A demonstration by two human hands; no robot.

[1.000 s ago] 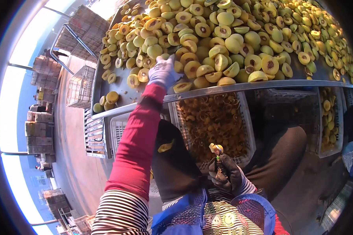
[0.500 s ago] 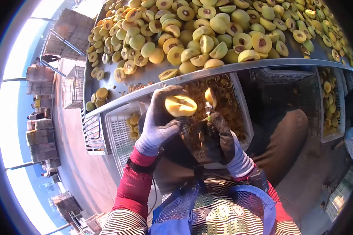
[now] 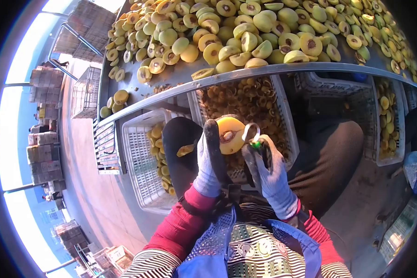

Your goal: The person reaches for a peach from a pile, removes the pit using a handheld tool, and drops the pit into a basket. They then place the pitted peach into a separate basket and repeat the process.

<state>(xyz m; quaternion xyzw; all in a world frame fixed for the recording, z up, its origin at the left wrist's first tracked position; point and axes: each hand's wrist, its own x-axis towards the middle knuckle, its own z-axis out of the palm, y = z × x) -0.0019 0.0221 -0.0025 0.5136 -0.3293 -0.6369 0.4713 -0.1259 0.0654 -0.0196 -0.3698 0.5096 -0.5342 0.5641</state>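
My left hand (image 3: 207, 153), in a grey glove with dark palm and fingers, is closed around a yellow peach half (image 3: 230, 132). The cut face is turned up and the brown pit shows in it. My right hand (image 3: 268, 164), gloved alike, grips a pitting tool (image 3: 252, 133) with a metal loop and a bit of green at its base. The loop is right at the right edge of the peach half. Another yellow piece of peach (image 3: 186, 150) appears left of my left hand, over my knee.
A metal table (image 3: 268, 70) heaped with peach halves (image 3: 259, 28) spans the front. Below it are a crate (image 3: 285, 120) of brown scraps and pits, a left crate (image 3: 146, 183) with yellow halves and a right crate (image 3: 400, 139) with more. Stacked crates (image 3: 45, 120) stand far left.
My left hand has come down and right, now with a pit-bearing half instead of the hollowed one. The yellow piece on the tool is gone. My hands are closer together.
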